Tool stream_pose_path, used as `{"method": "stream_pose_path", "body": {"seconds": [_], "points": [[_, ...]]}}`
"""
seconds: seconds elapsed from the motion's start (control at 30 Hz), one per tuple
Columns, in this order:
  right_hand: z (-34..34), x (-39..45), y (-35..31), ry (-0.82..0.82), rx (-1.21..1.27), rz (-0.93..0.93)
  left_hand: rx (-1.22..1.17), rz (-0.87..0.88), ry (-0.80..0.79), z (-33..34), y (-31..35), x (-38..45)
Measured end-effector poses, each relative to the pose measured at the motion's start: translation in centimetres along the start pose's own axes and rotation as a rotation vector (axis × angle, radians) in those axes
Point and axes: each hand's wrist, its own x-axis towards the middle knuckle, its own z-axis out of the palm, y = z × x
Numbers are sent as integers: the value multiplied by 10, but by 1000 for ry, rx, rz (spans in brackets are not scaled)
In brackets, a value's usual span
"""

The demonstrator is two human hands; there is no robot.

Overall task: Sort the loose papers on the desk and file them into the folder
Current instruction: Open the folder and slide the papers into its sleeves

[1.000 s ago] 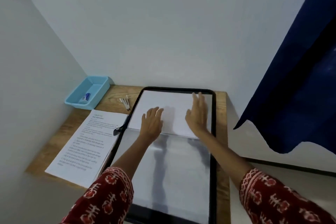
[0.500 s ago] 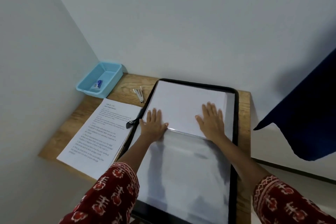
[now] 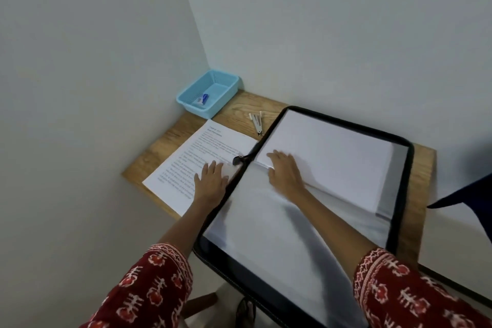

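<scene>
Left of the folder [image 3: 402,181], the flat left hand [image 3: 210,181] pressed the printed sheet [image 3: 186,168], while the flat right hand [image 3: 285,176] pressed filed pages [image 3: 332,157] that might slide and crease.

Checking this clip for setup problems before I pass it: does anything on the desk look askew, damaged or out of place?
Nothing looks damaged or spilled. The open folder is bigger than its share of the wooden desk and overhangs the near edge. The printed sheet lies at an angle beside it, under the left hand.

I'm at a small home study corner: a wooden desk [image 3: 266,108] against plain walls [image 3: 319,34], a blue stationery basket [image 3: 225,88].
</scene>
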Motion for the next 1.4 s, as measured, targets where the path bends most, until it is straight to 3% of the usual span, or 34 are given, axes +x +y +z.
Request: {"method": "stream_pose_path", "body": {"seconds": [0.23, 0.47, 0.6, 0.77, 0.93, 1.1, 1.23, 1.3, 1.33, 1.4], "points": [[27, 69, -61, -70, 38, -72, -80, -94, -14, -28, -70, 54], [50, 151, -78, -143, -159, 110, -295, -136, -26, -43, -117, 104], [50, 170, -85, -226, -204, 192, -265, -116, -1, -43, -124, 114], [48, 176, -88, -362, 107, 305, -398, -101, -147, -48, -149, 123], [34, 168, -112, -413, 405, 321, -536, -172, -103, -65, -150, 113], [11, 146, -136, -345, 582, 137, -621, -209, 104, -87, -138, 86], [-39, 107, -137, -206, 760, 73, -737, -237, 545, -102, -125, 54], [-69, 80, -125, -139, 934, 81, -1025, -343, 718, -115, -105, 29], [-84, 67, -117, -106, 996, 78, -1222, -432, 722, -122, -93, 17], [-109, 35, -95, -50, 1061, 82, -1488, -504, 563, -125, -68, -3]]}}
